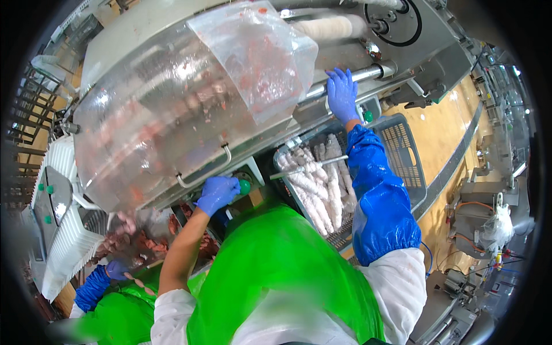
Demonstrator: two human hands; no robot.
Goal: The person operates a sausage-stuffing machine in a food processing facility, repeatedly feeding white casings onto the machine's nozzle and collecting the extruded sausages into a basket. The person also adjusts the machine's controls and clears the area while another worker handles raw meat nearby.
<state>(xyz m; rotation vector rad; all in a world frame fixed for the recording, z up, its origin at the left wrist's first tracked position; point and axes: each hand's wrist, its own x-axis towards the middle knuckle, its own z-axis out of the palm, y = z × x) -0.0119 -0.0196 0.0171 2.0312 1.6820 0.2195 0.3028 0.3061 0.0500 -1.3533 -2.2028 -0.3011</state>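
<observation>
My left hand [217, 194], in a blue-violet glove, is closed with its fingers together beside a round green push button [244, 187] on the machine's front. What its fingertips hold, if anything, is hidden. Farther right, my right hand [342, 95], gloved alike, lies with fingers stretched out over a shiny metal tube [368, 73] on the machine. Another green button [368, 116] shows beside the right wrist. Beneath the right forearm, a dark crate [345, 236] holds several whitish, wrinkled sticks [322, 190], with a thin rod [307, 167] across it.
The machine's clear curved cover [155, 115] has pinkish meat pieces behind it and a smeared plastic sheet [259, 57] on top. A second crate [397, 149] stands right. At lower left, a co-worker's gloved hand [117, 270] is near pink links, beside a white slatted guard [63, 230].
</observation>
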